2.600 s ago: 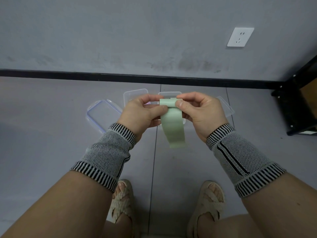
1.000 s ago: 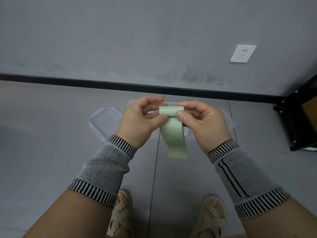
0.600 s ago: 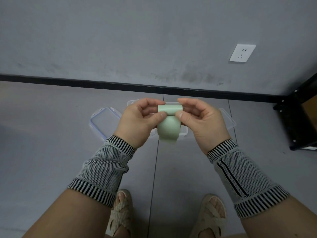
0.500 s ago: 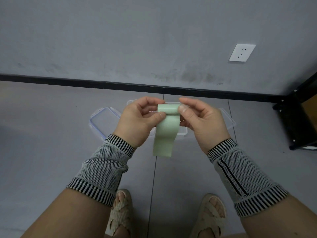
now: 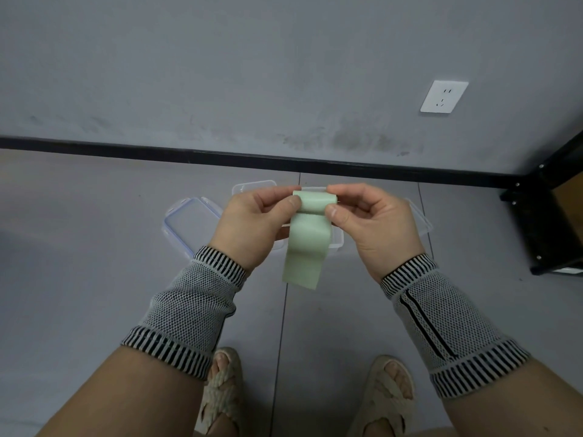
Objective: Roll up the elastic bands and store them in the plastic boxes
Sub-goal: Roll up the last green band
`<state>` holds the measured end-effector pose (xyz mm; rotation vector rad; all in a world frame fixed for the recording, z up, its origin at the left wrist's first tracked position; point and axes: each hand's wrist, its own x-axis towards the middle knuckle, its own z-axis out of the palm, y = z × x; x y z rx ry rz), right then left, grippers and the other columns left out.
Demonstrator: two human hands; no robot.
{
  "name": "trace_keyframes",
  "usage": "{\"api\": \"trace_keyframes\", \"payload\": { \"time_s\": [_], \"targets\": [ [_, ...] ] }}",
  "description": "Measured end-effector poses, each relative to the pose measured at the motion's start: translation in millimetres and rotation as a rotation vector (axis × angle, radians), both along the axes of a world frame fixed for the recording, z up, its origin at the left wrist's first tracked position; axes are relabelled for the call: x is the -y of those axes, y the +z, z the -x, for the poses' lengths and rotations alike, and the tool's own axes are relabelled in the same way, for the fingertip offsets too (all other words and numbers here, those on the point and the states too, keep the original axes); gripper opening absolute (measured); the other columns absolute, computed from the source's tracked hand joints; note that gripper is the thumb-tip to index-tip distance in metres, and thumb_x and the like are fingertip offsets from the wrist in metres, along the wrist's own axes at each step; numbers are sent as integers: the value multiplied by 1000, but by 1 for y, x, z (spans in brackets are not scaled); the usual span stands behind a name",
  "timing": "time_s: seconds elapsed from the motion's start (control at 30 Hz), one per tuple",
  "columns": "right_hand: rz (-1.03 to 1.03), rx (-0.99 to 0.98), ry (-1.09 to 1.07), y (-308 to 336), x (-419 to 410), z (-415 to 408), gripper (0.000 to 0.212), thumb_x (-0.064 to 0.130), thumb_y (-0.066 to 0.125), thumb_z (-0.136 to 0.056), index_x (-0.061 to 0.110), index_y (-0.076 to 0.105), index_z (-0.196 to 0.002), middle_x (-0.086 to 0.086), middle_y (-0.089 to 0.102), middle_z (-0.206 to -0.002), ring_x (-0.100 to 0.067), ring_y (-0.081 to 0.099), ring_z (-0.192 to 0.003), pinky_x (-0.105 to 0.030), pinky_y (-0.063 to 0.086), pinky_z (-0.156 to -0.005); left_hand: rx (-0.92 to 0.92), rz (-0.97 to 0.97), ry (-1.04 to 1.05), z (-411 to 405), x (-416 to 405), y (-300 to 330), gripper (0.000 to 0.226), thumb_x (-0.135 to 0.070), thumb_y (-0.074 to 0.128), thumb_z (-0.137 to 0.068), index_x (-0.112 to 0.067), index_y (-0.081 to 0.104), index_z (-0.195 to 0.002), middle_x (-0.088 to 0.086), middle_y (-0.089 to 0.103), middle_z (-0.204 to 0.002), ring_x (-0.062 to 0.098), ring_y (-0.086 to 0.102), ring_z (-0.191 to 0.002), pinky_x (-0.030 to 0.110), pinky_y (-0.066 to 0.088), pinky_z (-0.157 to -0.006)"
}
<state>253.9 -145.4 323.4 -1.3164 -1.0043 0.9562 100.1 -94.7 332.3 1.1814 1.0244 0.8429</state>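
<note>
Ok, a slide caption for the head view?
Both hands pinch a half-rolled pale green elastic band above clear plastic boxes.

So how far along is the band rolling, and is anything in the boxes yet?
Done: the top of the green band is wound into a small roll.
In hand: the left hand and right hand pinch that roll at its ends, and a loose tail hangs below.
Left: roll up the tail, then put it in a clear box on the floor; what the boxes hold is hidden behind the hands.
</note>
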Motion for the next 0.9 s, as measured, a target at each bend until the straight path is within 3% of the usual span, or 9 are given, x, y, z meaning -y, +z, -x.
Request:
{"api": "trace_keyframes", "payload": {
  "time_s": [0.2, 0.37, 0.5, 0.63, 0.77, 0.9],
  "targets": [
    [60, -79, -20, -1, -1, 1, 31, -2, 70, -79, 18, 66, -102, -10, 70, -102, -18, 69, -95, -31, 55, -86, -36, -35, 30, 1, -1, 0, 21, -9, 56, -92, -12, 66, -110, 9, 71, -104, 20, 68, -95, 31, 57, -81],
    [70, -53, -4, -2, 0, 3, 24, -1, 68, -81, 11, 68, -103, -8, 72, -97, -14, 69, -85, -20, 54, -73, -122, -142, 48, 1, 0, 1, 19, -20, 59, -91, -33, 67, -100, -13, 69, -98, -7, 61, -84, 11, 47, -72],
    [78, -69, -18, -4, 0, 0, 20, 2, 67, -83, 12, 68, -100, -8, 72, -97, -18, 70, -87, -26, 56, -77, -113, -126, 2, 1, 1, 2, 22, -22, 51, -95, -36, 66, -104, -8, 69, -110, 8, 62, -105, 20, 47, -86],
    [68, -102, 0, -6, 0, 1, 21, -3, 68, -81, 13, 66, -93, -13, 70, -99, -21, 69, -89, -36, 56, -83, -94, -121, -24, 0, 1, 3, 27, -16, 48, -97, -34, 62, -111, -12, 67, -111, 9, 61, -106, 28, 49, -91],
    [50, -91, -15, -6, 0, 2, 23, -5, 69, -79, 14, 65, -91, -11, 69, -95, -17, 67, -85, -31, 57, -79, -180, -163, -40, 0, 0, -2, 27, -23, 49, -97, -43, 60, -111, -17, 65, -112, 9, 60, -108, 38, 47, -98],
    [42, -66, -30, -8, 0, 3, 23, -5, 70, -78, 14, 65, -90, -14, 68, -96, -17, 67, -84, -29, 57, -77, -271, -227, -65, -2, 1, -7, 32, -22, 47, -98, -46, 52, -117, -23, 58, -112, 2, 55, -109, 31, 44, -100]
  ]
}}
